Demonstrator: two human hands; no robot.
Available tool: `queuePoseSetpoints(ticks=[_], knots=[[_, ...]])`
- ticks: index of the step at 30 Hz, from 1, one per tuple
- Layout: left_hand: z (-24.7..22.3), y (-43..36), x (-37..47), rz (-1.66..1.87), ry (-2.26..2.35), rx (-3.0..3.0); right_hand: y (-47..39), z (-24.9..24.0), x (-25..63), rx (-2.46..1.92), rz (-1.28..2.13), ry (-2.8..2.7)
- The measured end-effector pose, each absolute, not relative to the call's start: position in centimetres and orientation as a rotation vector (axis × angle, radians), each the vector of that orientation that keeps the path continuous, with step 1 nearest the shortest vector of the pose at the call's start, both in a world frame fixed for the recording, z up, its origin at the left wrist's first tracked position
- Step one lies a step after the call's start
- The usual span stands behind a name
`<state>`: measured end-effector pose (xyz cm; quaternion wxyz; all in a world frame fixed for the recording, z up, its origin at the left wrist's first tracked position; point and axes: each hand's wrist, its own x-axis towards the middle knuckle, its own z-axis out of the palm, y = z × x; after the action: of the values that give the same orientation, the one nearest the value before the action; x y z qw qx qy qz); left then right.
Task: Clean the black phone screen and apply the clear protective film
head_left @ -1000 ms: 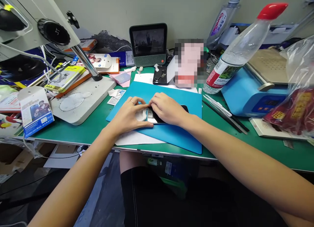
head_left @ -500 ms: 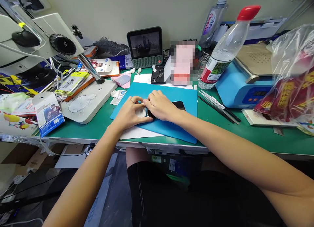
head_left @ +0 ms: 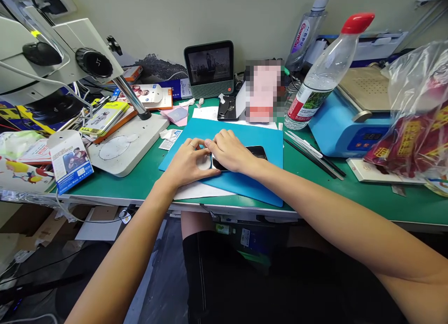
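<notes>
The green bench (head_left: 115, 188) stretches before us, and there on the blue mat (head_left: 259, 135) lies the black phone (head_left: 258, 151). We see the left hand (head_left: 187, 158) at its end, thumb and fingers apart around a white wad (head_left: 204, 163). Over the phone comes the right hand (head_left: 229, 151), fingers together; whether either grips, we can't tell. Right of the mat, slim tools (head_left: 305, 145); behind it, a screen (head_left: 210, 65).
</notes>
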<state>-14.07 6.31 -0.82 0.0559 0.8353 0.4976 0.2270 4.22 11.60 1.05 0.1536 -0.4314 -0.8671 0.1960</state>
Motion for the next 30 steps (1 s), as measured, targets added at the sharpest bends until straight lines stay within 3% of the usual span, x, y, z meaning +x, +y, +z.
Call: queuePoseSetpoints(ticks=[30], knots=[[-0.9,6.1,-13.9,0.700,1.514,2.602,12.4,2.2,5.3,-1.129,0.823,-2.439]])
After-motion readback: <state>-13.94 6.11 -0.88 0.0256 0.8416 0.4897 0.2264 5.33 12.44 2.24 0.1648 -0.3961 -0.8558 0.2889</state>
